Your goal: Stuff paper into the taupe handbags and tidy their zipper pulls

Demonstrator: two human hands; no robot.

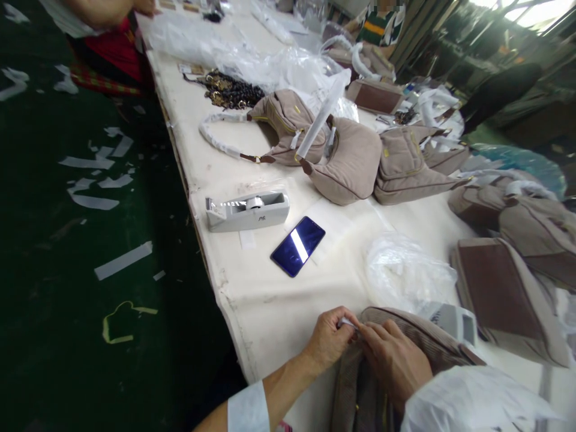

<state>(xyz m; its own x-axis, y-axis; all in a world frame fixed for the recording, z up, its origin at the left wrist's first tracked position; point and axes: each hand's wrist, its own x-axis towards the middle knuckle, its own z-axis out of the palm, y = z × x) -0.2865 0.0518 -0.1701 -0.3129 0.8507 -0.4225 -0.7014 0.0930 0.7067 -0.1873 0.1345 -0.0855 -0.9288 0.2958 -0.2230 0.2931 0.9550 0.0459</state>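
Note:
At the lower middle, my left hand (332,337) pinches a small piece of white wrapping (346,323) at the edge of a taupe ribbed bag (407,329). My right hand (396,362) lies over the bag's opening, its fingertips meeting the left hand's at the white piece. Whether the right fingers also grip it is hidden. The bag stands at the table's near side, partly under my right hand. White plastic (477,401) covers the area by my right wrist.
A dark phone (297,246) and a grey tape dispenser (247,210) lie ahead on the white table (252,288). Clear plastic (405,270) is beyond the bag. More taupe bags (348,162) stand behind and right. People are at the far side and upper left.

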